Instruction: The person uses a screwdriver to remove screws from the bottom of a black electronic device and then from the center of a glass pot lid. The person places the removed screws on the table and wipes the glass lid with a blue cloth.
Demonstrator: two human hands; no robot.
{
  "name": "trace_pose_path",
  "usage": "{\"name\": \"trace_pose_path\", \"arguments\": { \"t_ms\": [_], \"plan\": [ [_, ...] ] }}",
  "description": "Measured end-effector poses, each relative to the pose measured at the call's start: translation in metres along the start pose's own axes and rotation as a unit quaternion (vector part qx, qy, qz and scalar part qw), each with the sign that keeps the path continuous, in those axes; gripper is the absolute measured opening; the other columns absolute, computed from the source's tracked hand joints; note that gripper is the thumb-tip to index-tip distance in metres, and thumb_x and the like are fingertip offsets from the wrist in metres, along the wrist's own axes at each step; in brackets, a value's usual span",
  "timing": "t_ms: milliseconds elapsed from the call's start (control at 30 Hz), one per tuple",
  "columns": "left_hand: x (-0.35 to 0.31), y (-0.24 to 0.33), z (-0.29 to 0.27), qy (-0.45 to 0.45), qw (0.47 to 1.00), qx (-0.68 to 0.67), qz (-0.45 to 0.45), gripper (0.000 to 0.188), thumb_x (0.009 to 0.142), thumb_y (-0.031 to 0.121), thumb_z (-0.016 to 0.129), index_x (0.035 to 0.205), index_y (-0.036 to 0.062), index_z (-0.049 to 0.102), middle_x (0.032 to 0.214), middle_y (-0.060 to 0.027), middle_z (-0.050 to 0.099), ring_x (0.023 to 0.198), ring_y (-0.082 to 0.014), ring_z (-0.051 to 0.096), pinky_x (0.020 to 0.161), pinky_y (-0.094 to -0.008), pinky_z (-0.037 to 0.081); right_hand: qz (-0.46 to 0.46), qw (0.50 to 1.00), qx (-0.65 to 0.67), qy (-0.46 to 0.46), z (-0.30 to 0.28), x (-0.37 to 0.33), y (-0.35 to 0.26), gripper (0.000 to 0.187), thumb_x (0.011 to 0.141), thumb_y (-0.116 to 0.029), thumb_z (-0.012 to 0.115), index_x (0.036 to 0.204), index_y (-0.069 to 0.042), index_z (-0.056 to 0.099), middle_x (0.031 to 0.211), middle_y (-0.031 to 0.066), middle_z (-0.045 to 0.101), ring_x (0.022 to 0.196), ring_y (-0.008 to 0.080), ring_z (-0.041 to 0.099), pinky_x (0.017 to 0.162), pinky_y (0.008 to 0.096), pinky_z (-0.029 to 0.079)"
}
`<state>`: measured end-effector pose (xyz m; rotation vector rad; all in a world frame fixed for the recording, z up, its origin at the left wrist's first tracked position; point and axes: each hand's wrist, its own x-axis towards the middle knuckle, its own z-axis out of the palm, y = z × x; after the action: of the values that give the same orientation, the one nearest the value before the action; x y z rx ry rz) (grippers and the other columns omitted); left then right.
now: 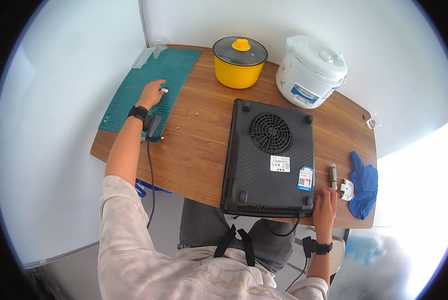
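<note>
An induction cooker (251,167) lies upside down on the table, its black underside, round fan grille and stickers facing up. My right hand (324,207) is at its near right corner, fingers bent against the side edge; their tips are partly hidden. Over at the left, my left hand (151,94) reaches above the green cutting mat (126,97). A small white piece (164,90) shows at its thumb side and seems pinched there, while one finger points forward. Beside my right hand lie a grey-handled tool (333,176) and a white plastic part (347,190).
A yellow pot (238,74) with a glass lid and a white rice cooker (304,75) stand at the back. Blue cloth (364,185) lies at the right edge. Several tiny pieces (196,114) are scattered mid-table. A clear cup (374,121) lies at the far right.
</note>
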<state>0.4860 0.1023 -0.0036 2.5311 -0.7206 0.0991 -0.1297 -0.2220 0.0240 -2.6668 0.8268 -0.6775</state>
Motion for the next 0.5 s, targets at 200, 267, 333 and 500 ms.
{"name": "trace_pose_path", "arguments": {
  "t_ms": [200,267,333,500],
  "plan": [
    [-0.008,0.024,-0.009,-0.031,0.999,0.015,0.016,0.016,0.087,0.011,0.073,0.101,0.0034,0.076,0.097,-0.0165,0.074,0.089,-0.0296,0.072,0.079,-0.0391,0.056,0.008,1.0,0.0,0.011,0.002,0.0,0.0,0.031,0.087,0.004,0.059,0.118,-0.001,0.059,0.121,0.0212,0.056,0.113,0.0423,0.056,0.097,0.047,0.046],
    [-0.021,0.047,-0.009,-0.05,0.998,-0.039,0.027,0.02,0.086,0.016,0.075,0.101,0.0027,0.075,0.094,-0.0164,0.075,0.086,-0.0286,0.072,0.076,-0.0373,0.057,0.006,1.0,0.004,0.014,0.001,0.001,0.0,0.03,0.087,0.004,0.059,0.117,-0.001,0.059,0.12,0.0211,0.056,0.113,0.042,0.056,0.096,0.047,0.046],
    [-0.045,0.092,-0.009,-0.084,0.991,-0.107,-0.004,0.027,0.085,0.024,0.077,0.099,0.0016,0.076,0.092,-0.0167,0.075,0.082,-0.026,0.073,0.072,-0.0341,0.057,0.01,1.0,0.005,0.023,0.003,-0.001,0.002,0.028,0.087,0.004,0.059,0.115,0.0,0.06,0.119,0.0209,0.056,0.112,0.0418,0.056,0.096,0.0467,0.046],
    [-0.096,0.156,0.003,-0.104,0.983,-0.128,0.082,0.021,0.085,0.018,0.076,0.091,-0.0013,0.072,0.078,-0.0103,0.072,0.065,-0.015,0.066,0.061,-0.0283,0.052,-0.001,0.999,0.026,0.035,0.008,-0.001,0.003,0.022,0.088,0.004,0.057,0.109,0.001,0.061,0.116,0.02,0.057,0.108,0.0407,0.057,0.094,0.0461,0.047]
  ]
}}
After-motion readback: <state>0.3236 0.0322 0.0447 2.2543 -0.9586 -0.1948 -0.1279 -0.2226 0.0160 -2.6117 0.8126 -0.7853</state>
